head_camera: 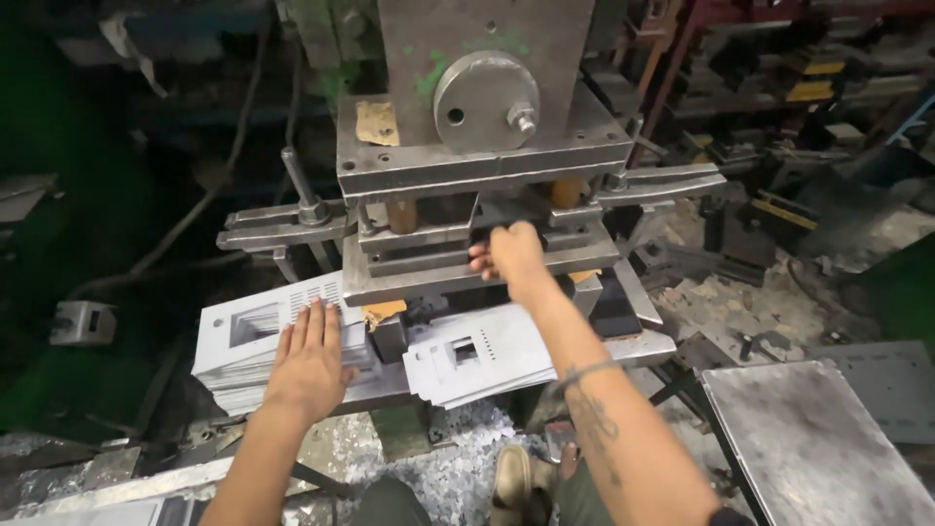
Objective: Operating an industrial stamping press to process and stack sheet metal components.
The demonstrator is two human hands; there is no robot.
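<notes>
My left hand (312, 360) lies flat, fingers spread, on top of a stack of punched grey metal sheets (255, 326) at the left of the press bed. My right hand (508, 255) reaches into the gap of the press die (467, 255), fingers curled at a dark part inside; what it grips is hidden. A second, fanned stack of punched sheets (477, 358) lies below my right forearm. The heavy steel press head (482, 97) with a round disc sits above the die.
A flat metal table top (818, 438) stands at the lower right. Metal scrap (458, 468) litters the floor around my shoe. Clamp bars (278, 229) stick out on both sides of the die. Cluttered shelves and tooling fill the right background.
</notes>
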